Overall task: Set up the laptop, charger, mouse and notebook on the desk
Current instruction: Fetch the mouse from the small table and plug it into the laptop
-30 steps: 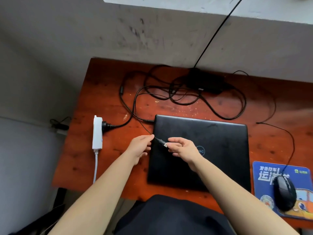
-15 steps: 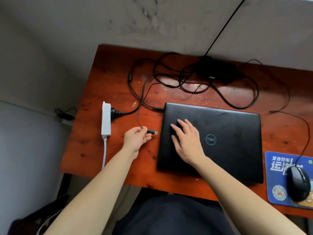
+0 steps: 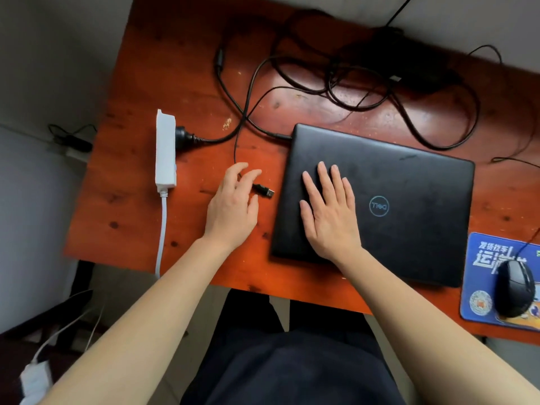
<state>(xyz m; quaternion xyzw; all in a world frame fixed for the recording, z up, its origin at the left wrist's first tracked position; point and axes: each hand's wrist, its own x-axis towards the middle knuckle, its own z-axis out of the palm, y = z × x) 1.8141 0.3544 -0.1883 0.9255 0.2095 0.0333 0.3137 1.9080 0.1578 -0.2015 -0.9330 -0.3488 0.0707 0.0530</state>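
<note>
A closed black laptop (image 3: 409,182) lies on the red-brown desk (image 3: 140,200). My right hand (image 3: 327,211) rests flat on the left part of its lid, fingers straight. Just left of the laptop, my left hand (image 3: 232,206) holds the thin black mouse cable behind its USB plug (image 3: 265,190), which points at the laptop's left edge. The black mouse (image 3: 515,287) sits on a blue mouse pad (image 3: 479,258) at the right. The black charger brick (image 3: 409,68) lies at the back among tangled cables, and one lead reaches the laptop's rear left corner (image 3: 282,136). No notebook is in view.
A white power strip (image 3: 166,150) lies on the desk's left side with a black plug (image 3: 187,137) in it; its white cord hangs over the front edge. A grey wall runs behind the desk. My dark-clothed lap is under the front edge.
My right hand let go of the USB plug and came to rest flat on the laptop lid. My left hand carried the plug left and down beside the laptop.
</note>
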